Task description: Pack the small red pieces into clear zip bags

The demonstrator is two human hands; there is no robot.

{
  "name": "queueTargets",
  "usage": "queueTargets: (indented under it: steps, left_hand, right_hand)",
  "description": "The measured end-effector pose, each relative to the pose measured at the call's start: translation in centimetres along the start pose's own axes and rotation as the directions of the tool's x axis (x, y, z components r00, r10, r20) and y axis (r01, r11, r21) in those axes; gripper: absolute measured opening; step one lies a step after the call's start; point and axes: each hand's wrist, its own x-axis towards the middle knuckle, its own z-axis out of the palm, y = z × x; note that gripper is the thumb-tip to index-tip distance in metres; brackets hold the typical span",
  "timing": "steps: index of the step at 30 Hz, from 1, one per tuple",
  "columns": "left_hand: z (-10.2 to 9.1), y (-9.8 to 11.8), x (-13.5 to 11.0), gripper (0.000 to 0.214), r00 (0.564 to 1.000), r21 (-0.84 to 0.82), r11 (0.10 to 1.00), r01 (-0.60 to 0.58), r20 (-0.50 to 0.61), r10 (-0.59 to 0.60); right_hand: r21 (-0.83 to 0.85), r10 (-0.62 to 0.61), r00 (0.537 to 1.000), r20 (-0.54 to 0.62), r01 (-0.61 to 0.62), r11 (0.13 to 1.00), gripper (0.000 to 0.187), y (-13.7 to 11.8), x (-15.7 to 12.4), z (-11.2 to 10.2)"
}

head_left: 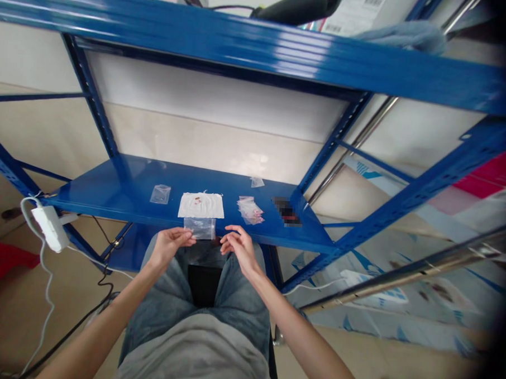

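Observation:
My left hand (173,243) pinches the left side of a clear plastic bag (201,227) at the front edge of the blue shelf. To the right of that bag, my right hand (239,246) is held with its fingers apart and nothing in it. Just behind the bag lies a white cloth or pouch (210,205) with a few tiny reddish pieces (198,200) on it. A pile of small clear bags with pinkish bits (248,210) rests beyond my right hand. Further left sits another clear bag (160,194).
The blue shelf (127,178) runs across in front of me, with an upper beam (226,40) overhead. A small clear packet (256,182) lies at the back. On the right is a dark blurred-out object (286,211). A white power strip (50,228) hangs at the left post.

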Motion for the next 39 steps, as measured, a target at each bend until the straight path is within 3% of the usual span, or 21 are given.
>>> queueTargets:
  steps: [2,6,8,11,13,19,25,39]
  left_hand:
    - [-0.9,2.2,2.7,0.041,0.993,0.052,0.993,-0.110,-0.047,0.113]
    - [-1.6,7.2,9.2,0.027,0.954,0.371,0.879,-0.298,0.096,0.283]
    - [-1.3,9.4,12.1,0.018,0.928,0.587,0.718,-0.373,0.224,0.298]
    - [-0.5,11.4,15.2,0.019,0.830,0.773,0.305,-0.556,0.496,0.254]
    - [0.2,11.9,16.5,0.019,0.806,0.774,0.228,-0.591,0.548,0.224]
    - [2.2,11.8,19.3,0.020,0.767,0.742,0.196,-0.641,0.632,0.115]
    - [3.5,11.4,21.1,0.020,0.736,0.715,0.207,-0.668,0.676,0.041]
    - [4.1,11.9,21.6,0.011,0.778,0.766,0.179,-0.618,0.629,-0.008]
  right_hand:
    - [-0.054,-0.087,0.996,-0.016,0.086,0.995,0.027,-0.1,2.8,0.2]
    - [-0.289,-0.287,0.957,-0.042,0.263,0.920,0.027,0.2,9.9,1.1]
    - [-0.405,-0.358,0.929,-0.093,0.293,0.866,0.037,0.8,13.1,1.5]
    - [-0.503,-0.391,0.902,-0.182,0.257,0.825,0.048,2.0,16.1,1.9]
    - [-0.539,-0.382,0.901,-0.206,0.222,0.813,0.054,2.8,16.9,1.8]
    - [-0.569,-0.373,0.916,-0.149,0.229,0.790,0.067,4.2,16.8,1.4]
    - [-0.573,-0.371,0.914,-0.166,0.217,0.790,0.072,4.4,17.0,1.4]
    - [-0.614,-0.380,0.911,-0.162,0.208,0.761,0.072,4.4,17.1,1.5]
